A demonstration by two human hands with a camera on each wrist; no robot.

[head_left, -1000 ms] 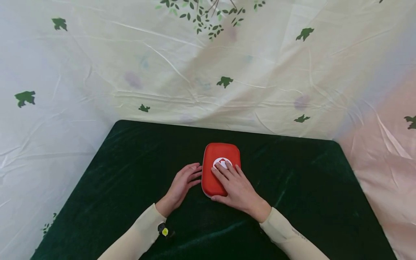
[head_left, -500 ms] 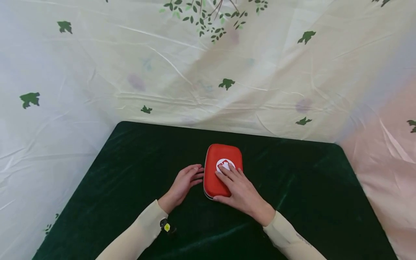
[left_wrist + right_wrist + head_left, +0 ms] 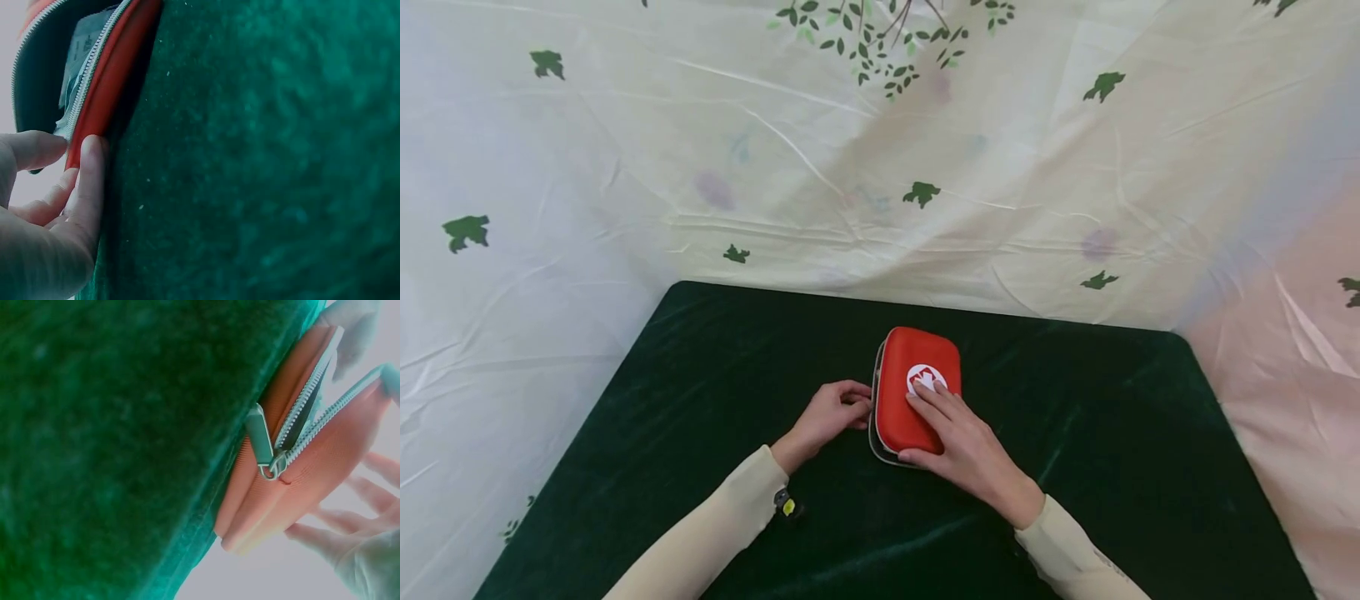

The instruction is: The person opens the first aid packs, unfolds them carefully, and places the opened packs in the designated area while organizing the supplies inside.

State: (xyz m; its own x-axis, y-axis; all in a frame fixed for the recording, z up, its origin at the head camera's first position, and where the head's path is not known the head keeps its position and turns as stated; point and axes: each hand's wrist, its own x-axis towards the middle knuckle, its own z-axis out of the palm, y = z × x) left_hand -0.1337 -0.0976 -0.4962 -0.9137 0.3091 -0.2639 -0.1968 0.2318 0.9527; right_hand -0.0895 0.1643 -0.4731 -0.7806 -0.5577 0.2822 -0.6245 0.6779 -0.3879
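Observation:
A red zip case (image 3: pixel 917 350), like a first-aid kit with a round white emblem, lies on the dark green cloth. Its lid is tilted up along the left and near sides. With thumb and fingers, my left hand (image 3: pixel 829 414) pinches the rim of the lower half. My right hand (image 3: pixel 976 450) holds the lid, fingers across its top and thumb at the near edge. Inside, the left wrist view shows a grey packet (image 3: pixel 80 53), partly hidden. A zipper pull (image 3: pixel 259 434) hangs where the zipper's two rows meet, in the right wrist view.
Green velvety cloth (image 3: pixel 752 350) covers the table. Pale fabric walls (image 3: pixel 820 150) printed with leaves and green birds stand behind it and on both sides. A dark band with a yellow piece (image 3: pixel 786 503) is at my left wrist.
The lid has risen on its left side, showing a gap above the lower half. My left fingers have closed on the lower rim; my right hand has shifted slightly right with the lid.

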